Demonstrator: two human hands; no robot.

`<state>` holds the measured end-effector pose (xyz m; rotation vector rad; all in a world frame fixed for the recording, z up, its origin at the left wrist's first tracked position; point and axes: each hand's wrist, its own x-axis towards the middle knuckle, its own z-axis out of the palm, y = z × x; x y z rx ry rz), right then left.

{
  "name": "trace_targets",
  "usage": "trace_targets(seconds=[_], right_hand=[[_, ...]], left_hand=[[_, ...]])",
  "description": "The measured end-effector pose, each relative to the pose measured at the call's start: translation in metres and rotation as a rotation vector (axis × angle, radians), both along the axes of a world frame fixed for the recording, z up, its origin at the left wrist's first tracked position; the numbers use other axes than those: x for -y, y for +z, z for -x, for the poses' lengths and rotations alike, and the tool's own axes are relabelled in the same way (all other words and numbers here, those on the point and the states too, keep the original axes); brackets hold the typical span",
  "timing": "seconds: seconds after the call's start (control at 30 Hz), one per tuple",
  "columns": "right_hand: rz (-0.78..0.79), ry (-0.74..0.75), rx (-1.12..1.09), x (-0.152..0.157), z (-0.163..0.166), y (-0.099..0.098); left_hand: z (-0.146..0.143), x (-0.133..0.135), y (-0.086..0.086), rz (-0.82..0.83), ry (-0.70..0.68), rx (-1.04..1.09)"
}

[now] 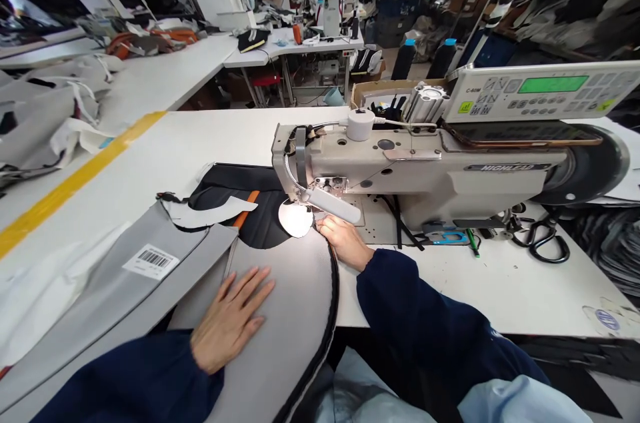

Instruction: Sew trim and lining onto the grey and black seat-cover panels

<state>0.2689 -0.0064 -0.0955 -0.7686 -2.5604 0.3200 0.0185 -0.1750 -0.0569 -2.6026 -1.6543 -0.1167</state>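
My left hand [230,316] lies flat with fingers stretched out on a grey fabric panel [285,316] that has a black piped edge. My right hand [343,240] rests on the same panel's right edge, fingers bunched close to the needle of the beige sewing machine [415,176], under a bright lamp spot. It seems to pinch the fabric edge. Black fabric with an orange strip [250,203] lies behind the grey panel. Both arms wear dark blue sleeves.
Another grey piece with a barcode label [150,260] lies to the left. Black scissors [545,240] and a green pen [473,242] sit right of the machine. A control panel [540,90] stands on top. A yellow stripe [75,183] crosses the white table [500,283].
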Motion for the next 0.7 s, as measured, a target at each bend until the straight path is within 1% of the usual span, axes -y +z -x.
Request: trace_targets(seconds=[0.03, 0.07, 0.1, 0.13, 0.2, 0.27, 0.33, 0.4, 0.47, 0.53, 0.6, 0.63, 0.7], right_hand=[[0.002, -0.004, 0.021, 0.002, 0.001, 0.0], [0.0, -0.013, 0.042, 0.004, 0.003, 0.001], [-0.004, -0.025, 0.059, 0.007, 0.006, 0.002], [-0.009, -0.04, 0.073, 0.011, 0.009, 0.002], [-0.029, -0.079, 0.079, 0.02, 0.017, 0.002], [-0.057, -0.124, 0.069, 0.032, 0.024, 0.001], [-0.07, -0.154, 0.044, 0.045, 0.027, 0.001], [-0.064, -0.158, 0.012, 0.059, 0.026, 0.001], [-0.045, -0.146, -0.037, 0.072, 0.023, 0.002], [-0.014, -0.126, -0.096, 0.083, 0.019, 0.005], [0.042, -0.118, -0.143, 0.091, 0.017, 0.007], [0.08, -0.123, -0.15, 0.094, 0.017, 0.009], [0.167, -0.136, -0.132, 0.096, 0.021, 0.011]], left_hand=[[0.013, 0.009, -0.004, -0.011, 0.008, -0.027], [0.025, 0.012, -0.008, -0.012, 0.005, -0.047], [0.038, 0.009, -0.009, -0.01, -0.006, -0.059], [0.05, 0.002, -0.009, -0.002, -0.024, -0.068], [0.072, -0.021, -0.003, 0.035, -0.064, -0.089], [0.084, -0.049, 0.009, 0.087, -0.027, -0.115], [0.081, -0.078, 0.022, 0.128, 0.091, -0.135], [0.066, -0.104, 0.031, 0.151, 0.201, -0.148], [0.047, -0.126, 0.035, 0.149, 0.237, -0.157], [0.035, -0.144, 0.039, 0.134, 0.207, -0.178], [0.033, -0.155, 0.048, 0.139, 0.129, -0.239], [0.035, -0.157, 0.056, 0.157, 0.069, -0.286], [0.039, -0.154, 0.079, 0.215, -0.071, -0.362]])
